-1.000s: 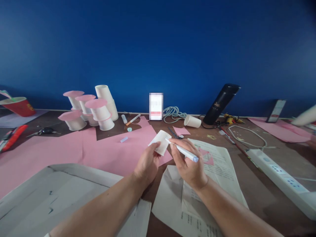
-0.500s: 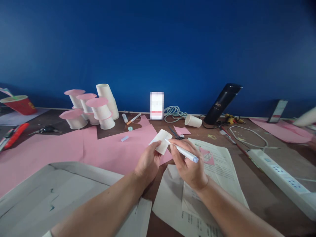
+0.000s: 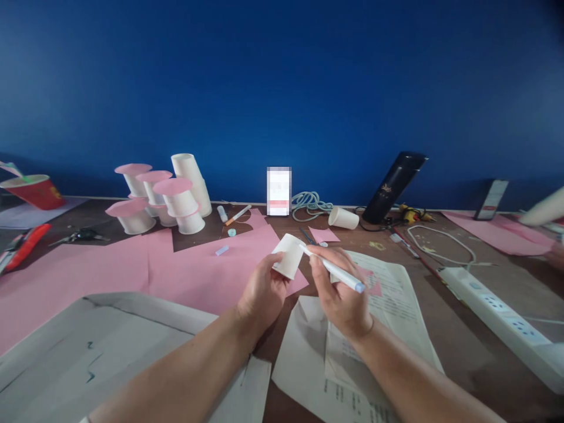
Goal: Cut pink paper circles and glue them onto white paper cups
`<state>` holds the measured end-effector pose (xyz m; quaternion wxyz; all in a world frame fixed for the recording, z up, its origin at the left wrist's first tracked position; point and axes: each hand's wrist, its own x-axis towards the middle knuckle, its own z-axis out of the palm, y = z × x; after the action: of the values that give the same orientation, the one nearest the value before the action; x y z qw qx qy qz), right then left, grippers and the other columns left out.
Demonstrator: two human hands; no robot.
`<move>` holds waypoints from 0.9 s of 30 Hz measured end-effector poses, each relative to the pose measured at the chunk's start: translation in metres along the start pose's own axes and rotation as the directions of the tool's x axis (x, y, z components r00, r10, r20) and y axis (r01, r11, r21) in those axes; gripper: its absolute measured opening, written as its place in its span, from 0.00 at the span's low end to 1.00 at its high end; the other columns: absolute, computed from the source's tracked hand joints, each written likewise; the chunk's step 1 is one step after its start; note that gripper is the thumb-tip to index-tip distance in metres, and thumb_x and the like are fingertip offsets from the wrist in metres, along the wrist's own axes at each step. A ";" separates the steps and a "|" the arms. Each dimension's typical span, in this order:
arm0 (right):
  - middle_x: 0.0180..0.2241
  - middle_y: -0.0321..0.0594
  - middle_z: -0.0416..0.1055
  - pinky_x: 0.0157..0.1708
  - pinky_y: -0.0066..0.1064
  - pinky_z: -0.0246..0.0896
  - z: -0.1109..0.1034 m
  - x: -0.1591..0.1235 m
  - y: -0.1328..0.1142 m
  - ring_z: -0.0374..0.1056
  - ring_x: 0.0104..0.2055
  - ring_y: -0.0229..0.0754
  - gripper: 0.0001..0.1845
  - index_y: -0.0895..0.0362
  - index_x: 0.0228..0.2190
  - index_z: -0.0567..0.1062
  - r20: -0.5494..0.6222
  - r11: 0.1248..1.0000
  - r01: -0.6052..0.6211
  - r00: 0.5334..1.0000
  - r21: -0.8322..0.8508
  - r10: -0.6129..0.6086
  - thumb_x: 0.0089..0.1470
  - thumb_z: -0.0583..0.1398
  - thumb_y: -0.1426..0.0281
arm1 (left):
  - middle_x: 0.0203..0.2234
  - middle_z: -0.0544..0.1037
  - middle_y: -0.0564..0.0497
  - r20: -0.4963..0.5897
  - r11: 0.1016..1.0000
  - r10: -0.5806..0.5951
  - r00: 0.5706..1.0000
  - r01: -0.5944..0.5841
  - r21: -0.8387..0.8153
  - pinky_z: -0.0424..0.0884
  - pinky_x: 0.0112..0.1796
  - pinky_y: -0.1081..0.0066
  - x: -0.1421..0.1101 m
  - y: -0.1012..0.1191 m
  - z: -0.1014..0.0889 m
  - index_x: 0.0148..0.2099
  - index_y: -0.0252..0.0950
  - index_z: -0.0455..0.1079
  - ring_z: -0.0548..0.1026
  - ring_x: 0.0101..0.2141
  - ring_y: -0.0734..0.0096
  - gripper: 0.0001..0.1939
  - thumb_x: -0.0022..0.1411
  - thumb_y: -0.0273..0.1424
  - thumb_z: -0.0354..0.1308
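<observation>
My left hand (image 3: 263,291) grips a white paper cup (image 3: 288,254), held on its side above the pink paper (image 3: 132,267). My right hand (image 3: 339,294) pinches a white marker (image 3: 337,270) with a pale blue end; its tip rests against the cup's wall. Both hands hover over the table's middle, just in front of printed sheets (image 3: 388,299).
A cluster of white cups with pink paper tops (image 3: 163,197) stands at the back left. A lying cup (image 3: 343,217), a black bottle (image 3: 394,185), cables (image 3: 440,241), a power strip (image 3: 497,308), a phone (image 3: 279,191), pens (image 3: 235,214), scissors (image 3: 79,235) and a red cup (image 3: 33,191) surround them. A grey sheet (image 3: 110,346) lies near left.
The cup has turned a little in my left hand and both hands have shifted slightly right; the marker's blue end sits further right than before.
</observation>
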<state>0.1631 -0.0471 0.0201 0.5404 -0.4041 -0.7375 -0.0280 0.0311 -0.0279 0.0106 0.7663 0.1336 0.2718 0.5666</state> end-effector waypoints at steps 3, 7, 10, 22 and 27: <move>0.37 0.41 0.76 0.42 0.38 0.67 -0.004 0.004 0.002 0.71 0.39 0.42 0.12 0.55 0.44 0.74 -0.074 1.000 -0.021 0.997 -0.013 0.020 0.58 0.58 0.76 | 0.37 0.78 0.48 -0.062 1.000 -0.004 0.998 0.002 -0.030 0.69 0.44 0.72 0.003 0.002 -0.003 0.39 0.32 0.73 0.74 0.38 0.71 0.08 0.55 0.27 0.61; 0.37 0.42 0.77 0.42 0.39 0.67 -0.006 0.006 0.006 0.71 0.39 0.43 0.11 0.55 0.43 0.74 -0.083 0.999 -0.036 0.996 -0.037 0.033 0.58 0.58 0.76 | 0.34 0.78 0.48 -0.102 0.999 -0.019 0.995 0.015 -0.043 0.70 0.38 0.74 0.006 0.003 -0.005 0.37 0.33 0.73 0.74 0.35 0.71 0.06 0.55 0.28 0.61; 0.38 0.42 0.77 0.42 0.40 0.67 -0.003 0.005 0.007 0.72 0.41 0.44 0.12 0.55 0.43 0.74 -0.064 0.999 -0.018 0.998 -0.036 0.015 0.58 0.58 0.76 | 0.33 0.78 0.47 -0.107 0.999 -0.017 0.994 0.013 -0.040 0.71 0.37 0.74 0.005 0.003 -0.004 0.36 0.32 0.73 0.74 0.34 0.71 0.05 0.56 0.27 0.60; 0.38 0.42 0.77 0.42 0.41 0.67 0.000 0.001 0.006 0.72 0.40 0.45 0.10 0.56 0.42 0.75 -0.039 0.998 -0.033 0.999 -0.047 0.031 0.58 0.58 0.75 | 0.36 0.77 0.45 -0.099 0.999 -0.031 0.995 0.029 -0.028 0.71 0.39 0.72 0.003 0.005 -0.003 0.39 0.30 0.72 0.74 0.37 0.70 0.07 0.57 0.27 0.58; 0.38 0.43 0.77 0.41 0.41 0.67 0.000 0.001 0.007 0.72 0.40 0.45 0.10 0.57 0.42 0.75 -0.031 0.998 -0.029 0.999 -0.057 0.027 0.58 0.58 0.75 | 0.36 0.77 0.46 -0.089 1.000 -0.021 0.996 0.021 -0.002 0.71 0.39 0.72 0.003 0.004 -0.003 0.39 0.31 0.72 0.75 0.37 0.70 0.07 0.57 0.27 0.58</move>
<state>0.1669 -0.0420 0.0183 0.5400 -0.4294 -0.7223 -0.0479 0.0272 -0.0245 0.0098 0.7594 0.1049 0.3066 0.5642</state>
